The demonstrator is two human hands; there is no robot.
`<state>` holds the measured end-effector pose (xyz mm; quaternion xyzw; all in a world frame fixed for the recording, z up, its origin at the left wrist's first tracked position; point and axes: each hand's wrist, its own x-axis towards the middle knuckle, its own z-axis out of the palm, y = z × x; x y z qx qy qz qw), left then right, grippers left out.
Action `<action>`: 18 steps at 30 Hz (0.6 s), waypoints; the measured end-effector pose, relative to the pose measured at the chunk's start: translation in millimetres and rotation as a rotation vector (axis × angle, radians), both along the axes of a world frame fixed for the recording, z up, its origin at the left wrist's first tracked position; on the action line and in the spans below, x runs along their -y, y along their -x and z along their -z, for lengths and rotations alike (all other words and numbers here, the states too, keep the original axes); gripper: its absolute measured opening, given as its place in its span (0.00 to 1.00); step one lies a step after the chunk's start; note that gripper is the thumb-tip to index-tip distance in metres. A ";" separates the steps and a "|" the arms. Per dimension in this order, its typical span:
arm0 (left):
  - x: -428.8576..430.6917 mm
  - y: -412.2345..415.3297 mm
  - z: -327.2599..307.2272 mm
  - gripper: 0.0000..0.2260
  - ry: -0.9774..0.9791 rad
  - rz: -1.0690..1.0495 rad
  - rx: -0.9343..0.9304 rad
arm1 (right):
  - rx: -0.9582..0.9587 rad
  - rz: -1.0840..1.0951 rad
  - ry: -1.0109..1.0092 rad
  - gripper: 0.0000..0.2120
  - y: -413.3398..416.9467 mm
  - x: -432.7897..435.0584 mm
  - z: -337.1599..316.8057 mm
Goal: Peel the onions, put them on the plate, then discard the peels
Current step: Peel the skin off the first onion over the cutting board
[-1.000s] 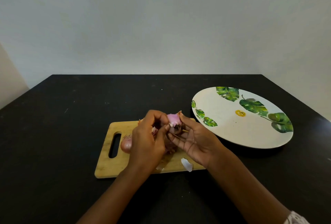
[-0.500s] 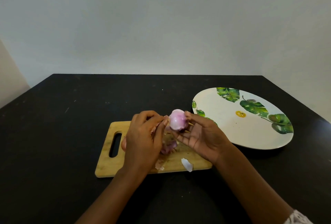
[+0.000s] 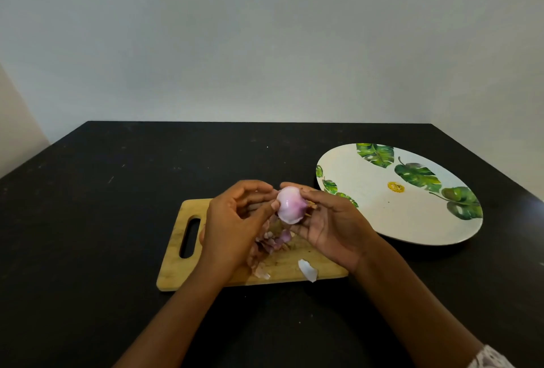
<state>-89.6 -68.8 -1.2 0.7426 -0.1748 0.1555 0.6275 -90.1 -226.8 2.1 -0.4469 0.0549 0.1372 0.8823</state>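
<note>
Onion point(image 3: 290, 205) sits in the air above the far edge of the cutting board point(image 3: 294, 264), just left of the plate point(image 3: 368, 220). It shows pale pink and glossy, so I judge most of the dry skin is off. My right hand point(image 3: 332, 229) cradles it, with fingers and thumb curled round its right side. My left hand point(image 3: 232, 226) has its fingers curled and its thumb tip against the onion's left flank. I cannot tell whether it pinches a strip of skin or only steadies the bulb.

A heap of peels point(image 3: 270, 242) lies on the board below, and one loose white flake point(image 3: 307, 270) lies near its front edge. The board rests on the dark worktop point(image 3: 117, 191).

I expect the bulb to be light, firm and slick where bare. It should be gripped round its widest part, not by the ends. Any remaining skin is thin and brittle, so I would lift it from a torn edge.
</note>
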 end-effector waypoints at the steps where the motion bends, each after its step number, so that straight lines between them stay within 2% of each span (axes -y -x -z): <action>1: -0.2 0.2 -0.1 0.10 0.045 0.026 -0.026 | 0.006 0.007 -0.016 0.13 0.1 -0.3 -0.1; 3: -0.7 1.0 0.6 0.11 0.070 0.030 -0.026 | 0.021 0.023 -0.010 0.13 -0.1 -1.2 1.4; 10: -0.1 1.6 4.5 0.14 -0.054 -0.148 0.103 | 0.049 -0.036 0.029 0.15 3.4 -6.0 1.2; 18: -11.3 -4.4 -1.1 0.11 -0.122 -0.248 0.126 | 0.018 -0.084 0.008 0.18 2.9 -1.9 -1.7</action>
